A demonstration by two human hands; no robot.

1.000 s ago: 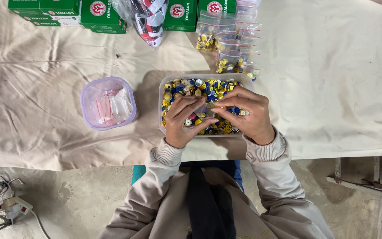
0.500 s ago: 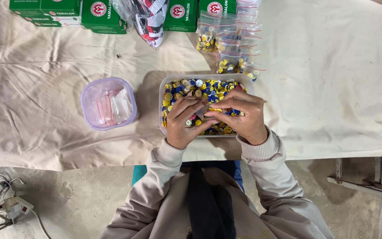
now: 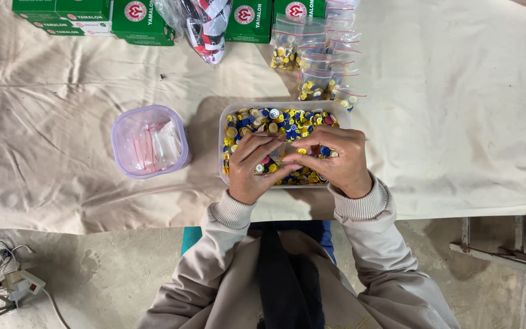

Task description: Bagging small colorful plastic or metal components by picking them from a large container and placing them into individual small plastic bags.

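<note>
Seen from above, near the worktop's near edge, a left hand and a right hand meet over a clear rectangular tub full of blue, yellow and white buttons. Fingertips are pinched together around something small; what it is cannot be told. Left of the tub sits a lilac-rimmed container of small bags. Farther back lie filled zip bags and green boxes along the far edge.

I see open cloth on the counter to the right of the button tray, and a clear lane between the tray and the lidded tub on its left. Behind the tray, stacked small bags and green boxes block the way.
</note>
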